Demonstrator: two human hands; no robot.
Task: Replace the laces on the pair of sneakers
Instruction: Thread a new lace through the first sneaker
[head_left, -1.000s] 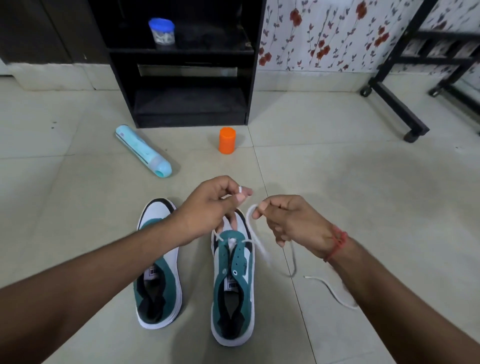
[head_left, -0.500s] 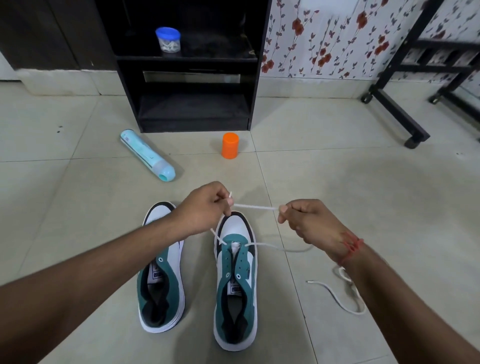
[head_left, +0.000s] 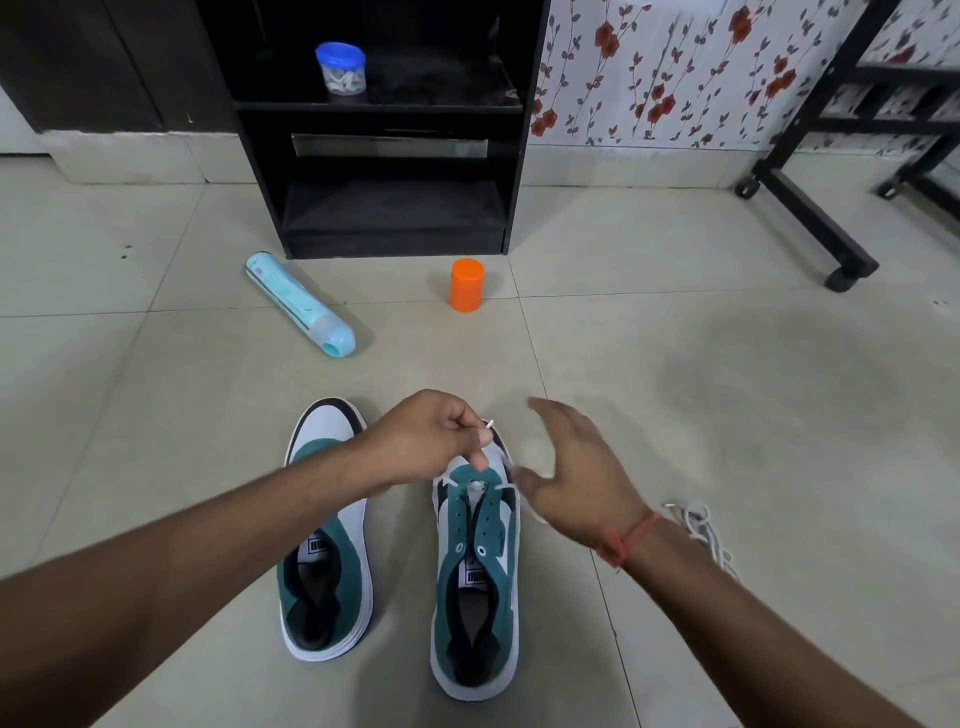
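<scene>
Two teal and white sneakers stand side by side on the tiled floor, toes pointing away from me. The left sneaker has no lace. The right sneaker has a white lace threaded through its lowest eyelets near the toe. My left hand hovers over that toe and pinches one lace end, whose tip sticks up. My right hand is beside the sneaker's right edge with fingers spread, holding nothing. A second white lace lies bunched on the floor behind my right wrist.
A light blue tube lies on the floor ahead, with an orange cap standing to its right. A black shelf unit holds a blue-lidded jar. A black wheeled frame stands at the far right.
My right hand has let go of the lace end that it stretched out to the right and now has its fingers spread. My left hand keeps its pinch.
</scene>
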